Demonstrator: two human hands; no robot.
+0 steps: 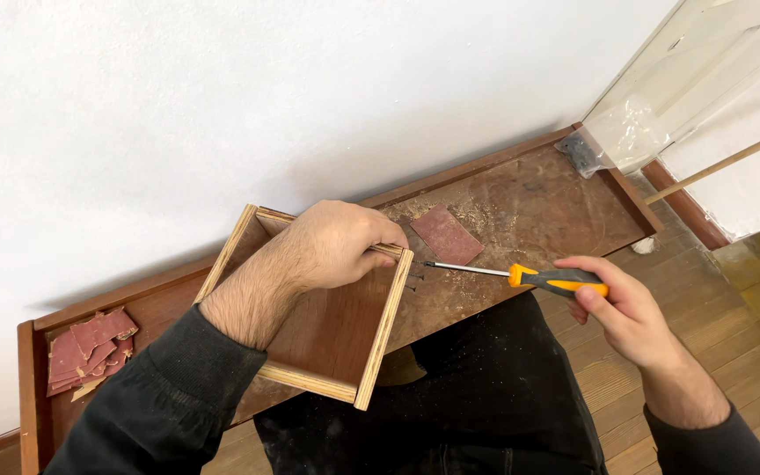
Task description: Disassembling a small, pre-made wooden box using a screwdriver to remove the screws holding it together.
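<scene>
My left hand point(332, 246) grips the top edge of a small open plywood box point(380, 339) that stands on a long wooden tray point(529, 211). My right hand point(622, 308) holds a screwdriver point(521, 275) with an orange and black handle. The metal shaft lies level, and its tip meets the box's right side wall just below my left fingers. Small dark screw points show on that wall near the tip.
A reddish sandpaper sheet point(446, 235) lies on the tray behind the screwdriver, amid sawdust. Several torn sandpaper pieces point(88, 347) sit at the tray's left end. A white wall rises behind, a wooden stick point(723, 164) leans at right, and plank floor lies below.
</scene>
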